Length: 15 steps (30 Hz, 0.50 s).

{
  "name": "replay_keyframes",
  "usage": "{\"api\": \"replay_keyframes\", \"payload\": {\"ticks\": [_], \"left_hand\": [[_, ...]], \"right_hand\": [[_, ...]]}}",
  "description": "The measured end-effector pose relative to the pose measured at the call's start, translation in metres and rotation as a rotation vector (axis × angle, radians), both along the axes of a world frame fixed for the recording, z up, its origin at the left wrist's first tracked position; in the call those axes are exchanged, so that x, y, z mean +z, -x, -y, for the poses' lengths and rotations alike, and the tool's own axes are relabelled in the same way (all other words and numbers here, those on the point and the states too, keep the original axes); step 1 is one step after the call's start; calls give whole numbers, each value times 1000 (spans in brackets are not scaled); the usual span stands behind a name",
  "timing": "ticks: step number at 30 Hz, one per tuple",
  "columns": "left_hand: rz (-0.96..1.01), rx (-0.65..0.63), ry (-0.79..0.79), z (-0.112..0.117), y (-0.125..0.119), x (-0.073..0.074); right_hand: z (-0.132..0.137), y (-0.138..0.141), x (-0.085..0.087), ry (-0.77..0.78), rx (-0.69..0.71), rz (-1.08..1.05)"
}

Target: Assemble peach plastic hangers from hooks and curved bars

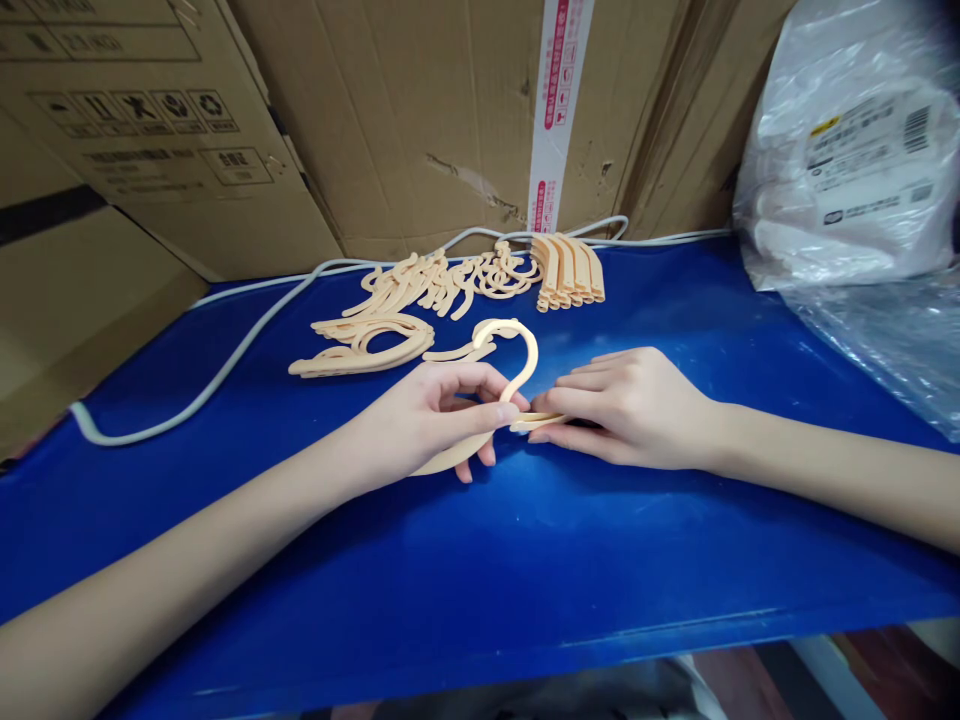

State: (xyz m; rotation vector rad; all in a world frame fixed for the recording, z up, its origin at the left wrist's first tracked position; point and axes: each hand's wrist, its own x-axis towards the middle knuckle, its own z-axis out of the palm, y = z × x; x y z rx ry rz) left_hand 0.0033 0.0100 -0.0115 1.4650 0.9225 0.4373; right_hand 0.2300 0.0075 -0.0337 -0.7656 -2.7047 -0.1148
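On the blue table (525, 560) my left hand (431, 415) is closed around a peach plastic hanger piece (517, 350), whose hook curves up above the fingers. My right hand (622, 405) pinches the other flat arm part (536, 422) where it meets the hook's base. Both hands touch at the middle of the table, fingertips facing each other.
Loose peach hanger parts lie behind the hands: a flat stack (364, 345), a tangle of hooks (450, 280) and a row of arm pieces (570, 268). A grey cable (217, 375) runs along the back. Cardboard boxes (420, 120) form a wall behind; a plastic bag (855, 160) sits at right.
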Motion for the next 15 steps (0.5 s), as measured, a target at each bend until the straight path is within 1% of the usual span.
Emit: {"api": "replay_keyframes", "payload": {"ticks": [15], "left_hand": [[-13, -3, -23, -1, -1, 0]], "right_hand": [[-1, 1, 1, -9, 10, 25]]}}
